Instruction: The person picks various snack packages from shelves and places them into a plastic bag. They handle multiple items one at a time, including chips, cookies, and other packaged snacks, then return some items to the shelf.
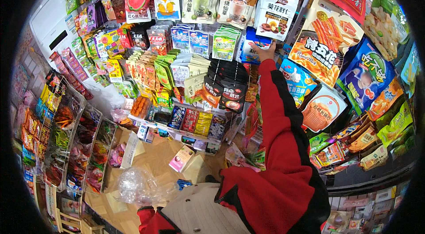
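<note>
- Reach of the right hand up into the snack display, red right sleeve stretched well forward; step in hand, by judgement: handling the blue packet in its place among the others.
- Location of the blue packet: upper part of the display, just right of the green packets, just below the white pouch, with the large beige-and-orange bag farther right.
- Fingers of the right hand at the blue packet's right side, apparently touching (small in the view, and partly hidden); no telling whether clenched on it or merely resting against it.
- Left hand not to be made out past the red left sleeve near the lower edge, so no telling how its fingers stand. Just beyond that sleeve, a clear plastic bag above the wooden floor, perhaps held, perhaps not.
- Called for next, by judgement: a sure pinch on the blue packet's edge and a steady wrist, without knocking the white pouch or the green packets (close neighbours, both).
- Also worth minding: dark pouches left of the forearm, near enough to be brushed.
</note>
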A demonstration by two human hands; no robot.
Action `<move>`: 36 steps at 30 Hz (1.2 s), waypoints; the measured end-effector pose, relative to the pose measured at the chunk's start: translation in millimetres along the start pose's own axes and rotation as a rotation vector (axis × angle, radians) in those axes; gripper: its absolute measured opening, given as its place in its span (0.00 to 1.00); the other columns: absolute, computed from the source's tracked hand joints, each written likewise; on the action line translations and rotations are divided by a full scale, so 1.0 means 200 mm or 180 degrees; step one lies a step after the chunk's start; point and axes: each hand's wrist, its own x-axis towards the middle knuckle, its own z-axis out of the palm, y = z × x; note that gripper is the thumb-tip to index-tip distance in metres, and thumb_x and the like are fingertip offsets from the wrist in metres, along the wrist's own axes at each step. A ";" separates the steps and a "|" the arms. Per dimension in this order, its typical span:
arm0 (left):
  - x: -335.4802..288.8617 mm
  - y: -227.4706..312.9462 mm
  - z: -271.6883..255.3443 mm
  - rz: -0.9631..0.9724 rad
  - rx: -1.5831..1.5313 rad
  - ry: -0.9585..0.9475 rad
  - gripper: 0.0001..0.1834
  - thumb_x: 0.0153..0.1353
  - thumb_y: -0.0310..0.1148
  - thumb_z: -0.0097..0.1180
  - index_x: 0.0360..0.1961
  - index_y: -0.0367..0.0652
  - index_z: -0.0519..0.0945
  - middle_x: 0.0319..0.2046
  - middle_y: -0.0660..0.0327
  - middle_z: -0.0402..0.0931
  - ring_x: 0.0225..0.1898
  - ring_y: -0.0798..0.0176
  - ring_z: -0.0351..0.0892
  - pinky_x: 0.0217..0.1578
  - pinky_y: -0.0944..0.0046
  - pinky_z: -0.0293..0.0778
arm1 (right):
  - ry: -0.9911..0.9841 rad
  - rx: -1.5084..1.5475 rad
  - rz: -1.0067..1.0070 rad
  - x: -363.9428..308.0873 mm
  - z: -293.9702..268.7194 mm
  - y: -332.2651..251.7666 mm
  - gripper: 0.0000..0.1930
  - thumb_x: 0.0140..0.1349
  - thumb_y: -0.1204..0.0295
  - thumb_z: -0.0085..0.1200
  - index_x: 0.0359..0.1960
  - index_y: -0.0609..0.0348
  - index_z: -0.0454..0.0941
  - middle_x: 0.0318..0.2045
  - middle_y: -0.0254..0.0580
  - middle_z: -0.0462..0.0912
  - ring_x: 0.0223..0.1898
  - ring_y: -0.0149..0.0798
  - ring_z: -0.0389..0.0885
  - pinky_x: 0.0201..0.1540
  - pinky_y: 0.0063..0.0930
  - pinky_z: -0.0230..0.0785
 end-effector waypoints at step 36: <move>0.14 0.11 0.45 0.0905 -0.0710 0.0010 0.15 0.60 0.39 0.47 0.42 0.40 0.71 0.38 0.56 0.74 0.41 0.56 0.74 0.37 0.57 0.72 | -0.1250 0.0441 0.0398 -1.26 -0.19 -0.43 0.42 0.49 0.76 0.62 0.65 0.64 0.50 0.58 0.52 0.64 0.57 0.46 0.65 0.56 0.34 0.63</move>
